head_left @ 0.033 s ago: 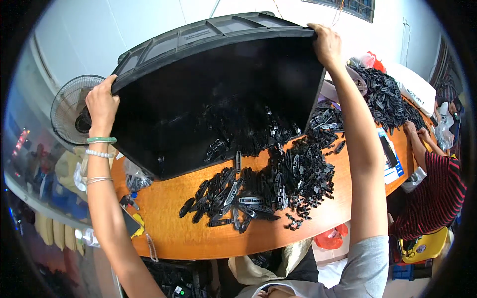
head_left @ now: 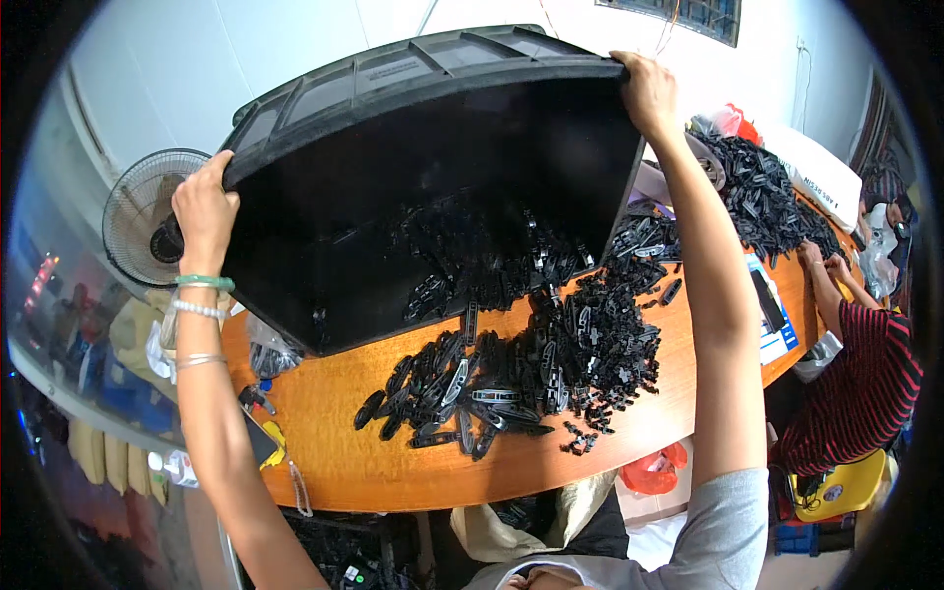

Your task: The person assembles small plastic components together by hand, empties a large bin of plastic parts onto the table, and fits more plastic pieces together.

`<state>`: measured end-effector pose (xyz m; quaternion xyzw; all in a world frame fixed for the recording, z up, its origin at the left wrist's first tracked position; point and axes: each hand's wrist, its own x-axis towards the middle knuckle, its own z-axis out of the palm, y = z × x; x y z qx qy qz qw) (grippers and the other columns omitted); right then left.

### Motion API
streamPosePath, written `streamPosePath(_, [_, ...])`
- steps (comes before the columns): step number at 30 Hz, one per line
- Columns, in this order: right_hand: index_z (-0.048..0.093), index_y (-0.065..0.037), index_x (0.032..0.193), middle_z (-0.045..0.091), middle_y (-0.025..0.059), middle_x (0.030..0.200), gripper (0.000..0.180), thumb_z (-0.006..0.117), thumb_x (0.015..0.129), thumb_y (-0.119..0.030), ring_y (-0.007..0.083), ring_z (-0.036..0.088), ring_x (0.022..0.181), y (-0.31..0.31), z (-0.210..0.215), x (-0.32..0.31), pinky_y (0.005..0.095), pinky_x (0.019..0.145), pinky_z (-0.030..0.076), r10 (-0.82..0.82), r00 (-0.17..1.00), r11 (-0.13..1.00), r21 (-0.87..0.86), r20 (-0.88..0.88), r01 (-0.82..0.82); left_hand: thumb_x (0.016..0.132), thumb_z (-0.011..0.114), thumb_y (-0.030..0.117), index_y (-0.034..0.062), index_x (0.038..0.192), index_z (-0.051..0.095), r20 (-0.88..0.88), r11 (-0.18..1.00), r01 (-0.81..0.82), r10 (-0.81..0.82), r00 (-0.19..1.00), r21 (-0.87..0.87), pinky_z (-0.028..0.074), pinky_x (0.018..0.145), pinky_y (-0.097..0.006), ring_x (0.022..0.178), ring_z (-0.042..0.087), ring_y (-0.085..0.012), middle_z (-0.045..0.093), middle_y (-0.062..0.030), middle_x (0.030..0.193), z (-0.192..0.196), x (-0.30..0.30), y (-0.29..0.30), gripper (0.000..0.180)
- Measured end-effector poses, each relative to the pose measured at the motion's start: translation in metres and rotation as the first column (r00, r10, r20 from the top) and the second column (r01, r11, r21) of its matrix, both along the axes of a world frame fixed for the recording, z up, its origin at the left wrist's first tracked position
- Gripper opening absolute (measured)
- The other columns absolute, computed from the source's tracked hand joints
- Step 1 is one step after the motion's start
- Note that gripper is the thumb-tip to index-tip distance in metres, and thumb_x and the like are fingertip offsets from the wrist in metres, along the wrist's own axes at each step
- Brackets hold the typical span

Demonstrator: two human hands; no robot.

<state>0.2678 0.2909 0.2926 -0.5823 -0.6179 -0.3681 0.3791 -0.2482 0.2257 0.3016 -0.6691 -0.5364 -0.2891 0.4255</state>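
Note:
A big black plastic crate (head_left: 393, 103) is tipped toward me on the wooden table, its dark inside facing me. My left hand (head_left: 205, 208) is closed around its upper left corner, and my right hand (head_left: 649, 93) grips the upper right corner. Elongated black plastic pieces (head_left: 423, 383) lie spread on the table before its lower rim, and some still sit inside. To their right is a heap of smaller black parts (head_left: 624, 359). Neither hand touches the pieces.
A fan (head_left: 147, 221) stands left of the crate. A larger black heap (head_left: 757, 192) and a white sack (head_left: 811, 177) are at the far right. A co-worker in a striped shirt (head_left: 851, 388) has their hands by that heap. A phone (head_left: 770, 303) lies at the right edge.

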Motion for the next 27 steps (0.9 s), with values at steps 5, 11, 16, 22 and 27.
streamPosePath(5, [0.061,-0.013,0.114,0.064,0.0086,0.110,0.051,0.051,0.069,0.007,0.0273,0.060,0.101,-0.079,-0.020,0.007,0.0369,0.086,0.048,0.033,0.999,0.991,0.134,-0.029,-0.029,0.062,0.055,-0.009,0.0037,0.105,0.062,0.029,0.993,0.058,-0.062,0.998,0.106,0.049,0.085,-0.039,0.099,0.061,-0.0320,0.064,-0.0165,0.107,-0.019,0.013,-0.076,0.046])
streamPosePath(11, [0.056,-0.012,0.121,0.060,0.0089,0.117,0.053,0.050,0.072,0.009,0.0284,0.058,0.105,-0.144,-0.038,0.018,0.0368,0.090,0.046,0.134,0.990,0.975,0.174,0.041,-0.139,0.060,0.055,-0.013,0.0011,0.107,0.060,-0.011,0.978,0.110,-0.110,0.994,0.179,0.045,0.095,-0.037,0.110,0.058,-0.0304,0.063,-0.0151,0.108,-0.036,0.019,-0.135,0.049])
streamPosePath(16, [0.056,-0.006,0.122,0.059,0.0157,0.119,0.054,0.044,0.072,0.012,0.0324,0.056,0.110,-0.150,-0.033,0.019,0.0361,0.097,0.042,0.272,0.960,0.961,0.078,-0.061,-0.267,0.058,0.052,-0.014,-0.0008,0.108,0.058,-0.019,0.982,0.118,-0.116,0.993,0.150,0.044,0.097,-0.038,0.112,0.056,-0.0317,0.062,-0.0173,0.109,-0.035,0.017,-0.140,0.052])
streamPosePath(22, [0.062,0.000,0.114,0.064,0.0157,0.113,0.038,0.039,0.085,-0.010,0.0232,0.059,0.105,-0.143,0.021,0.047,0.0289,0.093,0.043,0.316,0.710,0.800,-0.226,-0.629,-0.556,0.061,0.059,-0.009,-0.0019,0.108,0.057,-0.009,0.987,0.130,-0.130,0.991,0.090,0.044,0.097,-0.040,0.110,0.056,-0.0333,0.061,-0.0188,0.110,-0.032,0.019,-0.152,0.048])
streamPosePath(27, [0.044,-0.006,0.136,0.051,0.0224,0.129,0.084,0.045,0.081,-0.070,0.0332,0.048,0.120,-0.095,0.031,0.036,0.0400,0.103,0.034,0.029,0.931,0.844,-0.490,-0.363,-0.217,0.078,0.068,0.028,-0.0044,0.110,0.056,0.069,0.975,0.196,-0.190,0.979,-0.102,0.042,0.096,-0.041,0.110,0.055,-0.0344,0.059,-0.0212,0.114,-0.019,0.027,-0.167,0.048])
